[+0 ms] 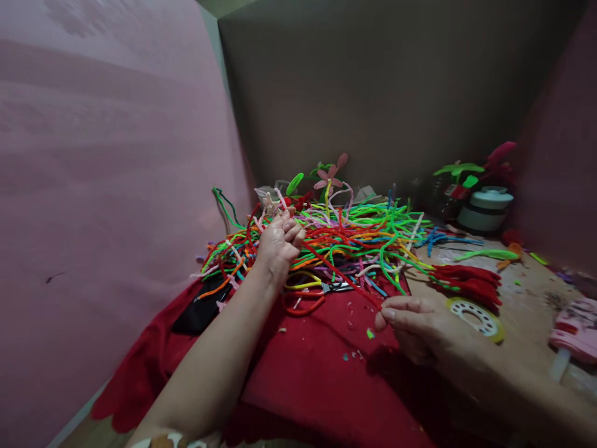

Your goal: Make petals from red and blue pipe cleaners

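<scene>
A red pipe cleaner stretches in a slanting line between my two hands. My right hand pinches its lower end between thumb and fingertips, above the red cloth. Farther off, my left hand is closed with curled fingers at the pipe cleaner's upper end, in front of a big heap of coloured pipe cleaners. Below the left hand lie scissors with red and yellow handles. Small clippings are scattered on the red cloth.
A dark flat object lies left of the heap. On the right are a bundle of red pipe cleaners, a tape roll, a lidded jar and a pink item. Pink flowers rise behind the heap. Walls close in the left and back.
</scene>
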Available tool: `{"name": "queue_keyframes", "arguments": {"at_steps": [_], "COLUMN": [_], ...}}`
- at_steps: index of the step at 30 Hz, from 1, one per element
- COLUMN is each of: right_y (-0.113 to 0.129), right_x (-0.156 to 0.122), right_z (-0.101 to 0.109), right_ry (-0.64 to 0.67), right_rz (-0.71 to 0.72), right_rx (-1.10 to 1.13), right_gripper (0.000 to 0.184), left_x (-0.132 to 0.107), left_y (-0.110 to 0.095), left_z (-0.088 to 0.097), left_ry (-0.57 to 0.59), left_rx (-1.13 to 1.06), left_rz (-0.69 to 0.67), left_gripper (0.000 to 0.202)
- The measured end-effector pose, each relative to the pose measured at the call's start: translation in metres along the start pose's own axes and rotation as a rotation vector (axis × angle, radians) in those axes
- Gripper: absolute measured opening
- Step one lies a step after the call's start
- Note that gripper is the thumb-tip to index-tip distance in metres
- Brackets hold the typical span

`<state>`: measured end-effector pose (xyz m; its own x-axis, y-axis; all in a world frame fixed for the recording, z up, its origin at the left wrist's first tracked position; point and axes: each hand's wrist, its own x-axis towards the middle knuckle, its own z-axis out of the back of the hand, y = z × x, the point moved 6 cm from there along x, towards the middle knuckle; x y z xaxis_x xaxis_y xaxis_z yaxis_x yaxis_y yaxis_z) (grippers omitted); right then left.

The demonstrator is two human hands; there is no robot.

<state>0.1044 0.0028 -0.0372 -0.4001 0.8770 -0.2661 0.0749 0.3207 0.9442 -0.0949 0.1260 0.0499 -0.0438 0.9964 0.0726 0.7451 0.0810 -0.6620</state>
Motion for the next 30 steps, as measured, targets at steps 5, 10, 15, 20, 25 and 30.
{"name": "queue_keyframes", "arguments": {"at_steps": [5, 10, 15, 20, 25, 30], "right_y": [0.008, 0.016, 0.017, 0.018, 0.036, 0.036], "right_x": [-0.004, -0.003, -0.001, 0.0, -0.01, -0.005], "right_z": [0.002, 0.022, 0.031, 0.037, 0.04, 0.029], "right_ry": [-0.032, -0.139, -0.103, -0.107, -0.096, -0.089], "right_rz": [0.033, 0.113, 0.147, 0.188, 0.311, 0.348], "right_rx": [-0.004, 0.068, 0.119, 0.127, 0.377, 0.316], "right_gripper": [0.023, 0.018, 0.02, 0.018, 0.025, 0.046], "left_x": [0.0, -0.008, -0.029, -0.033, -0.032, -0.043], "left_y": [-0.004, 0.006, 0.038, 0.055, 0.058, 0.071], "left_z": [-0.003, -0.022, -0.034, -0.028, -0.023, -0.025], "left_ry": [0.029, 0.21, 0.388, 0.363, 0.163, 0.061], "left_rx": [-0.033, -0.08, 0.231, 0.495, 0.401, 0.251], "left_rz": [-0.027, 0.018, 0.203, 0.219, 0.132, 0.136], "left_gripper": [0.023, 0.015, 0.02, 0.016, 0.012, 0.009]}}
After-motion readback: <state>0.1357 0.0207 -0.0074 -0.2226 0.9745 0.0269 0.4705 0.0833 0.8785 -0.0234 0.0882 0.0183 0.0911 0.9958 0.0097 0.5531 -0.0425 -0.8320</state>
